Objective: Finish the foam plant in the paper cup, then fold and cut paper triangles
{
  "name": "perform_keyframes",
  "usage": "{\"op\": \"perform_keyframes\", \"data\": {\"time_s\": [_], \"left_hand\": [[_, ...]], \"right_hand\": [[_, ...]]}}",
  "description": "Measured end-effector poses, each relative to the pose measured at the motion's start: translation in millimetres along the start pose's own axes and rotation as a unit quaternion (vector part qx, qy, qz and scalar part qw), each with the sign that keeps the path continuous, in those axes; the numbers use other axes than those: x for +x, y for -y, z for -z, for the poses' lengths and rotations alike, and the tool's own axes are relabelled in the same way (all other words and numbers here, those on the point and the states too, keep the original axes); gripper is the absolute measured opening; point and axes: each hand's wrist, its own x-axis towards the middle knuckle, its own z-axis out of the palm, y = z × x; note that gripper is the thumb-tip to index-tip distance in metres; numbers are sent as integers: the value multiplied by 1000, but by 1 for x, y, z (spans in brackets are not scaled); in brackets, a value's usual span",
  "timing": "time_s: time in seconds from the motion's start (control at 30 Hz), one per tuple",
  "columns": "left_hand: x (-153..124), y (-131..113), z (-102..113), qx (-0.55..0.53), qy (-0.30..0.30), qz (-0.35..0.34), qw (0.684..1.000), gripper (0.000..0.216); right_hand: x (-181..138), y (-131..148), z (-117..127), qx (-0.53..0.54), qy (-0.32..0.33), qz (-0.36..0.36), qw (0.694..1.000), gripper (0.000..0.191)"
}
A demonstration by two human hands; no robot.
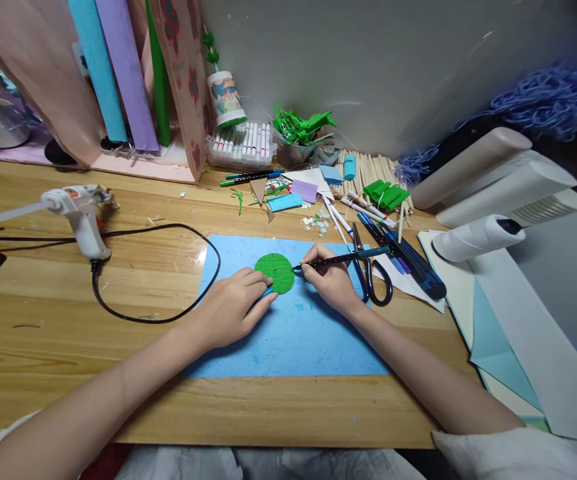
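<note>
A round green paper disc (279, 268) with a small dark mark near its middle lies on a blue sheet (288, 340). My left hand (235, 303) presses on the disc's lower left edge. Between its thumb and fingers shows a small blue piece that looks like a pen cap (267, 292). My right hand (332, 280) is closed around a dark marker pen (341, 258) with a teal rear end. The pen's tip is at the disc's right edge; I cannot tell whether it touches. Black-handled scissors (379, 283) lie just right of that hand.
A white glue gun (81, 217) stands on the left, its black cable (143, 320) looping toward the sheet. Behind are a marker box (243, 145), paper scraps (285, 202) and wooden sticks (371, 170). A dark blue pen case (418, 267) and paper rolls (508, 190) lie right.
</note>
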Motion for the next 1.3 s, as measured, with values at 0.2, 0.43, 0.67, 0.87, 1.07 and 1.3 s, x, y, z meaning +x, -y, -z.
{"op": "perform_keyframes", "data": {"time_s": [0.2, 0.43, 0.67, 0.87, 1.07, 1.3], "left_hand": [[0, -1, 0, 0, 6, 4, 1000, 32], [-1, 0, -1, 0, -1, 1, 1000, 30], [-1, -3, -1, 32, -14, -17, 999, 27], [-4, -12, -7, 95, -31, -31, 994, 28], [-10, -19, -15, 146, -42, -40, 988, 27], [-9, -18, -14, 145, -38, -41, 988, 29]], "right_hand": [[-1, 3, -1, -32, 6, -1, 999, 9], [-2, 2, -2, -26, -11, 5, 1000, 8], [-2, 5, -2, -34, -3, 2, 999, 11], [-1, 3, -1, -7, -10, 3, 1000, 10], [4, 9, -2, 56, 12, 17, 998, 6], [25, 21, -26, -15, 136, 99, 986, 6]]}}
